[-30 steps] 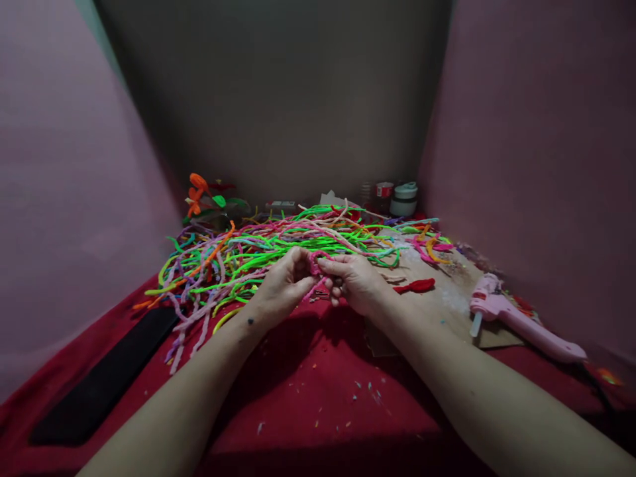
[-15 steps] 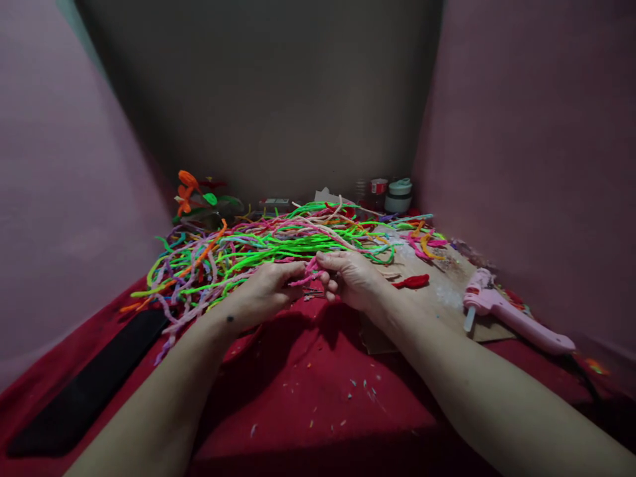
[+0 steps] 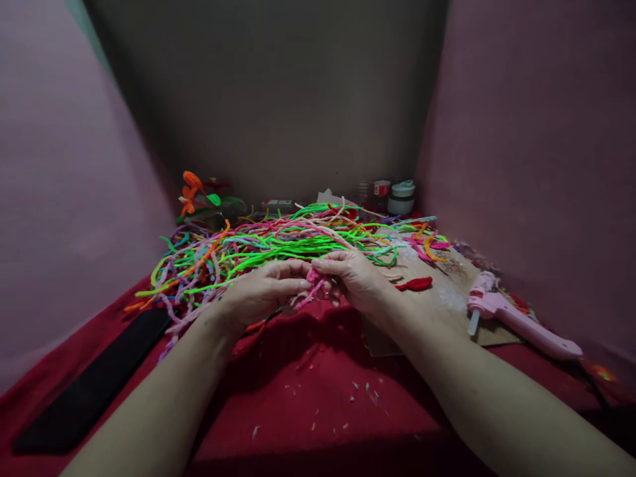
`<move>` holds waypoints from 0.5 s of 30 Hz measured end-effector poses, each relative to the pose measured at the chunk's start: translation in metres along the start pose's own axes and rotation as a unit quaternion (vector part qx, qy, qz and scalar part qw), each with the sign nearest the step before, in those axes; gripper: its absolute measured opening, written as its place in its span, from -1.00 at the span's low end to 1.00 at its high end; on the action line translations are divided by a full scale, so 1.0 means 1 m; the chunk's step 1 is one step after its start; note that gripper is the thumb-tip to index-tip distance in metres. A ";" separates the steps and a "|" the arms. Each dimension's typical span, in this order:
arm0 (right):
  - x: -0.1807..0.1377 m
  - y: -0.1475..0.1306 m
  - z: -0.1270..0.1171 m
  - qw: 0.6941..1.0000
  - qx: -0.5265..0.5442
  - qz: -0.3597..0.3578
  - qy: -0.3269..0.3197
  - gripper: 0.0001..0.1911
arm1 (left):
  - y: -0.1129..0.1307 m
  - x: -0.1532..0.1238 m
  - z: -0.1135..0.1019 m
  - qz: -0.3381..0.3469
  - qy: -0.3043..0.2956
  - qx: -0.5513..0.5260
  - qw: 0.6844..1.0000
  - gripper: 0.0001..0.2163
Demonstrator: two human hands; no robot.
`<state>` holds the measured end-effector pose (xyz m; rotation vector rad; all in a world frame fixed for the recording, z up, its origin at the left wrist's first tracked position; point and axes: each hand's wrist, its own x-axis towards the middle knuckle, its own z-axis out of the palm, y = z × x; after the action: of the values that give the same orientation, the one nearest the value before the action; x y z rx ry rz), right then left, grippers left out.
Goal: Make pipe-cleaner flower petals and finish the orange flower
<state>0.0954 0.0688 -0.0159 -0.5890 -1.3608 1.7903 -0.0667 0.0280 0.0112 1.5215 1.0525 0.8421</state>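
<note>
Between my two hands is a pink pipe cleaner (image 3: 316, 291), bent into a small looped shape with a loose end hanging toward the lower left. My left hand (image 3: 271, 286) pinches it from the left with thumb and fingers. From the right, my right hand (image 3: 348, 273) grips its upper part, with the fingers curled underneath. Just behind the hands lies a large heap of pipe cleaners (image 3: 278, 248) in green, pink, orange, purple and other colours. Part of the pink piece is hidden by my fingers.
A pink glue gun (image 3: 521, 321) rests at the right, on and beyond a cardboard sheet (image 3: 442, 318). On the cardboard lies a red twisted piece (image 3: 416, 284). A long black object (image 3: 94, 381) lies at the left. Orange flowers (image 3: 190, 189) and a lidded jar (image 3: 401, 197) stand behind.
Both hands have turned and drawn closer around the pink pipe cleaner, and its loose end now points lower left. The whole view has shifted slightly.
</note>
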 end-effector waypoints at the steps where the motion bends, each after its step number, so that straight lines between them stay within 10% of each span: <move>1: 0.000 -0.001 0.000 1.000 -0.002 0.000 -0.001 -0.78 | -0.001 0.000 0.002 -0.010 -0.001 -0.033 0.999 -0.79; 15: -0.002 -0.010 -0.004 0.994 -0.110 0.010 0.002 -0.75 | -0.005 0.004 0.002 -0.092 0.003 -0.076 0.993 -0.89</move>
<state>0.1025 0.0706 -0.0083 -0.7257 -1.5665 1.6647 -0.0644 0.0315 0.0058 1.2738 1.0894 0.7797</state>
